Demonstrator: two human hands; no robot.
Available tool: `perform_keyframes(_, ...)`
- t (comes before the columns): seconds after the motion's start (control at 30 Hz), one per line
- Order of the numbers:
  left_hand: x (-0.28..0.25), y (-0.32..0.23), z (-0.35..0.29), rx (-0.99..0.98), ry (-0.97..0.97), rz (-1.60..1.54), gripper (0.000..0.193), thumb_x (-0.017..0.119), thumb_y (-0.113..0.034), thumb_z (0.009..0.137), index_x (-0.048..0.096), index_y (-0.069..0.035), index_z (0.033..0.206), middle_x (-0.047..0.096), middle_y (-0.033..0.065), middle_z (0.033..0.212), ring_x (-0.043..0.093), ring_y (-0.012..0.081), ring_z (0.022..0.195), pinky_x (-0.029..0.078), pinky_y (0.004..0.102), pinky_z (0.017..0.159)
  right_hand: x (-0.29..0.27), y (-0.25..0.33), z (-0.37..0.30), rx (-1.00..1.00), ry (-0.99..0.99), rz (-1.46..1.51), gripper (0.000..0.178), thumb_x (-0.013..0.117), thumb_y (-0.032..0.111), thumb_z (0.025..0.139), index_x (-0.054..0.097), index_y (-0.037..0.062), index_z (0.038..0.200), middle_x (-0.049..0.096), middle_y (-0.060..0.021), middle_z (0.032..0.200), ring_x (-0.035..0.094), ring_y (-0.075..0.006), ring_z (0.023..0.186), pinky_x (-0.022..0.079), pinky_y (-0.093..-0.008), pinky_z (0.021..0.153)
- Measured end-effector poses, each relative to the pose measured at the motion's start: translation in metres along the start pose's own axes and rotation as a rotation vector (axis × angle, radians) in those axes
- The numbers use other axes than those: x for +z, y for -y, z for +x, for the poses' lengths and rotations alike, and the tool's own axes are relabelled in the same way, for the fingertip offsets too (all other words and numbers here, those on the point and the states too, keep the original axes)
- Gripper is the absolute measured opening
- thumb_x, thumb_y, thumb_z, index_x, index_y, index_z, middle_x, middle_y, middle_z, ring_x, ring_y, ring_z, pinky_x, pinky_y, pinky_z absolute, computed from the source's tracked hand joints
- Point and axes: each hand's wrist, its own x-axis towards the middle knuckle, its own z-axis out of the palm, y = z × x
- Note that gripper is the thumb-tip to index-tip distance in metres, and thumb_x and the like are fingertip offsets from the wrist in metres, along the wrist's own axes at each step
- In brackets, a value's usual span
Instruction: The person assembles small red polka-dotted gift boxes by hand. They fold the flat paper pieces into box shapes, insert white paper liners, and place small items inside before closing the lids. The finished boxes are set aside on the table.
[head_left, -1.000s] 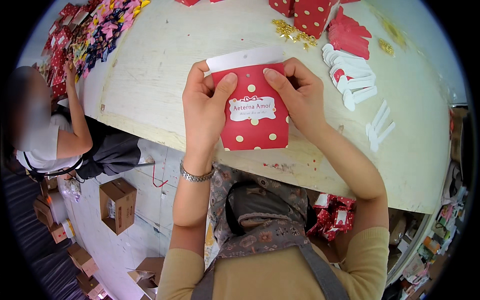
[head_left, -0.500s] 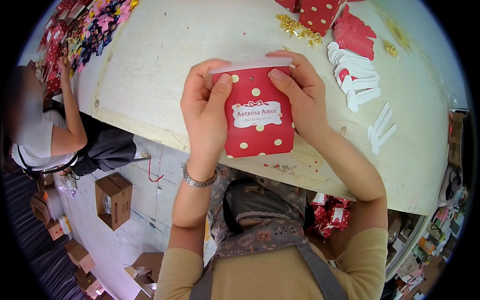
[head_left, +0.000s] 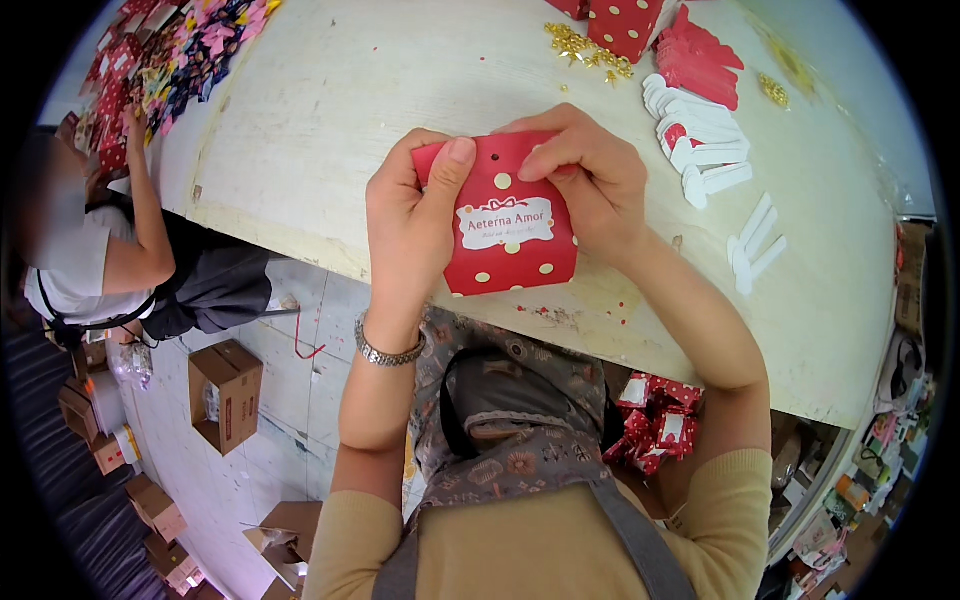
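Pale worktable (head_left: 330,120), scuffed and stained, filling the upper part of the view, near edge curving from left to lower right. Lying toward the far edge: red dotted boxes (head_left: 622,22), gold bows (head_left: 585,48) scattered just beside them. Sitting near the far right edge: stack of red flat cutouts (head_left: 705,62), with white tabs (head_left: 695,135) piled just nearer. Resting toward the right edge: three loose white strips (head_left: 752,245). Crowding the far left corner: heap of multicoloured ribbon bows (head_left: 185,55).

A pale worktable (head_left: 330,110) stands over a grey tiled floor (head_left: 240,470) strewn with cardboard boxes (head_left: 225,392).
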Motion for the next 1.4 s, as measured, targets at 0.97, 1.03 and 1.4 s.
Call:
perform_keyframes(0.97, -0.008, 0.009, 0.005, 0.265, -0.149, 0.201, 0.015, 0.062, -0.010, 0.089, 0.063, 0.003, 0.095, 0.063, 0.0060, 0.095, 0.056, 0.0108, 0.084, 0.046, 0.0234, 0.077, -0.076, 0.075, -0.098, 0.242, -0.388, -1.211, 0.024, 0.070, 0.015, 0.074, 0.066, 0.0067, 0.096, 0.060, -0.0132, 0.094, 0.057, -0.0280, 0.089, 0.050, -0.0394, 0.073)
perform_keyframes(1.03, -0.007, 0.006, 0.007, 0.333, -0.056, 0.158, 0.013, 0.061, -0.008, 0.089, 0.062, 0.003, 0.094, 0.062, 0.0054, 0.096, 0.055, 0.0112, 0.088, 0.045, 0.0232, 0.079, -0.110, 0.088, -0.137, 0.536, -0.446, -1.545, 0.027, 0.071, 0.020, 0.075, 0.066, 0.0046, 0.097, 0.060, -0.0149, 0.092, 0.057, -0.0290, 0.088, 0.050, -0.0376, 0.072)
perform_keyframes(1.4, -0.006, 0.010, 0.008, 0.357, -0.122, 0.171, 0.014, 0.063, -0.010, 0.088, 0.061, 0.001, 0.096, 0.060, 0.0043, 0.093, 0.054, 0.0098, 0.086, 0.044, 0.0223, 0.077, -0.155, 0.078, -0.100, 0.739, -0.598, -1.523, 0.011, 0.065, 0.012, 0.079, 0.069, 0.0030, 0.084, 0.065, -0.0126, 0.075, 0.064, -0.0228, 0.065, 0.050, -0.0338, 0.057)
